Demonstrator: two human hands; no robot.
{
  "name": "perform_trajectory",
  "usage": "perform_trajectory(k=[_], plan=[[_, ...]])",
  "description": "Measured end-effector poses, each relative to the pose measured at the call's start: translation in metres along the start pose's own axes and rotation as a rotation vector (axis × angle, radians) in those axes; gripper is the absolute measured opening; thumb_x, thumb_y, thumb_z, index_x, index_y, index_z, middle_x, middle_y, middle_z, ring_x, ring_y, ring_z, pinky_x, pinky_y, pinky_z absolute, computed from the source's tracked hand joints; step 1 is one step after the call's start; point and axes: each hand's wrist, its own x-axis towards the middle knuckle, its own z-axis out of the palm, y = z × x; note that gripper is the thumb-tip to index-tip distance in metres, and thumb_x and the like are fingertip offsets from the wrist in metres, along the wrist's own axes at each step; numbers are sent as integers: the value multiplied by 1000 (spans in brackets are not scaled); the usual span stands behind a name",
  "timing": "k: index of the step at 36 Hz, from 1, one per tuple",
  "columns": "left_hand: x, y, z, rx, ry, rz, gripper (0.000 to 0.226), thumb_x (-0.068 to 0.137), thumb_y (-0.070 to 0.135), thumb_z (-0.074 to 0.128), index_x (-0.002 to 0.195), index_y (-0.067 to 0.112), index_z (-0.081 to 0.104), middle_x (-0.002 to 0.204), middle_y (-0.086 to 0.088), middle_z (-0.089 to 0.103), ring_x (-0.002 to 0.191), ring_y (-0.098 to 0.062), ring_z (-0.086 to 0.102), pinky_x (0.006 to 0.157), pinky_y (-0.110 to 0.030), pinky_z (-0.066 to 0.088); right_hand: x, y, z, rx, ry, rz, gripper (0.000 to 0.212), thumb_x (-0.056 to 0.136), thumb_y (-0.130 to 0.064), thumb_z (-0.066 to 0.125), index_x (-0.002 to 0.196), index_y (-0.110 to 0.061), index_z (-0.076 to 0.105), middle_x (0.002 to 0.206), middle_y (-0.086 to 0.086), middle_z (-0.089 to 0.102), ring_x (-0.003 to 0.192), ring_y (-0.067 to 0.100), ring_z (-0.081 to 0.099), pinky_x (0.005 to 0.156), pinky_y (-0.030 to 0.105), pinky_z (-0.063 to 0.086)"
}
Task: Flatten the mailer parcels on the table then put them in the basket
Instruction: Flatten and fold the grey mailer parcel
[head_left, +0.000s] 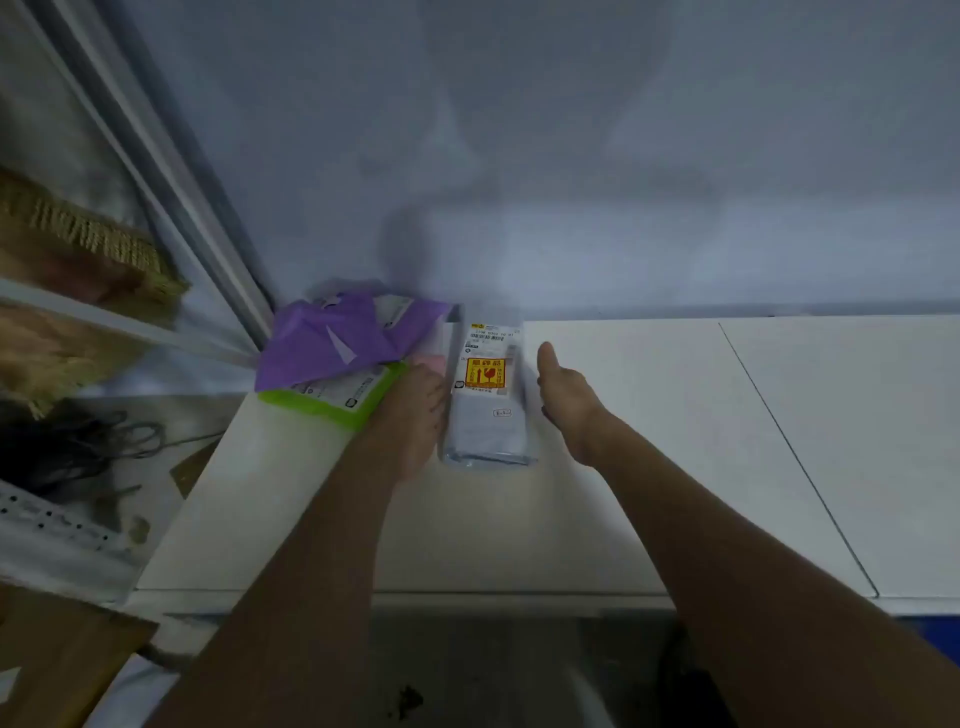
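White surface (623, 467) against a wall (519, 156); grey parcel (488, 426), yellow sticker (484, 372), lies near the far edge, long axis pointing at the wall; left hand (418, 415), fingers straight, touches its left side; right hand (566, 400) spread just beside.

Both bare forearms are stretched forward and inward, the left hand (420, 410) being held edge-on with its fingers extended though blurred, while the right hand (566, 400) is held apart from it, palm turned leftward, thumb raised and fingers uncurled.
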Motion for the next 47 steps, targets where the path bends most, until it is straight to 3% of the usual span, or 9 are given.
perform_trajectory(k=[2, 4, 9, 13, 17, 27, 35, 43, 47], plan=[[0, 2, 2, 6, -43, -3, 34, 101, 27, 33, 117, 4, 54, 112, -2, 63, 115, -12, 56, 82, -19, 46, 9, 2, -1, 65, 12, 36, 70, 99, -58, 21, 144, -8, 38, 146, 6, 44, 128, 24, 45, 108, 35, 35], [-3, 3, 4, 73, -37, 14, 33, 102, 23, 32, 102, 4, 58, 99, -1, 66, 93, -7, 63, 71, -17, 50, 19, 6, 0, 103, -14, 38, 71, 98, -59, 21, 143, -8, 39, 143, 5, 46, 128, 23, 45, 113, 39, 33], [0, -1, 15, 112, -13, 14, 29, 100, 20, 33, 85, 13, 57, 84, -4, 65, 64, -6, 68, 56, -20, 55, 22, 11, 15, 199, -111, 70, 65, 98, -60, 22, 119, -11, 61, 112, 5, 67, 90, 16, 66, 72, 25, 53], [0, -4, 21, 137, -37, 24, 33, 100, 21, 33, 82, 14, 59, 69, 2, 71, 60, -5, 68, 52, -20, 53, 23, 15, 19, 244, -129, 82, 65, 97, -61, 26, 114, -12, 64, 99, 6, 72, 84, 19, 70, 71, 30, 57], [-6, -1, 23, 107, -40, -3, 33, 100, 25, 32, 89, 14, 61, 80, 1, 72, 82, -13, 65, 73, -27, 53, 20, 15, 11, 257, -143, 69, 66, 99, -59, 22, 114, -9, 62, 97, 5, 70, 84, 15, 68, 60, 23, 53], [-43, 9, 34, 115, -57, -61, 44, 100, 39, 28, 94, 14, 64, 101, -3, 68, 94, -13, 62, 71, -27, 48, -17, 15, -13, 243, -228, 10, 60, 99, -59, 20, 115, -18, 61, 118, 1, 66, 104, 11, 62, 82, 21, 48], [-76, 9, 48, 109, -155, -22, 43, 97, 26, 26, 122, 9, 57, 133, -5, 58, 124, -17, 51, 110, -30, 34, -58, 16, -37, 268, -216, -81, 56, 100, -57, 21, 111, -21, 62, 121, 0, 66, 110, 10, 60, 98, 26, 44], [-105, 2, 68, 150, -256, 3, 37, 97, 19, 27, 97, 14, 63, 103, 3, 67, 99, -7, 60, 83, -20, 45, -92, 33, -65, 304, -217, -113, 50, 100, -56, 20, 101, -28, 61, 112, -10, 64, 113, 7, 57, 102, 26, 40], [-110, -16, 80, 144, -298, -1, 35, 96, 17, 28, 107, 17, 61, 113, 4, 64, 109, -9, 58, 99, -26, 39, -108, 44, -84, 300, -208, -115, 47, 100, -56, 19, 102, -30, 59, 110, -10, 63, 112, 7, 56, 99, 25, 40]])
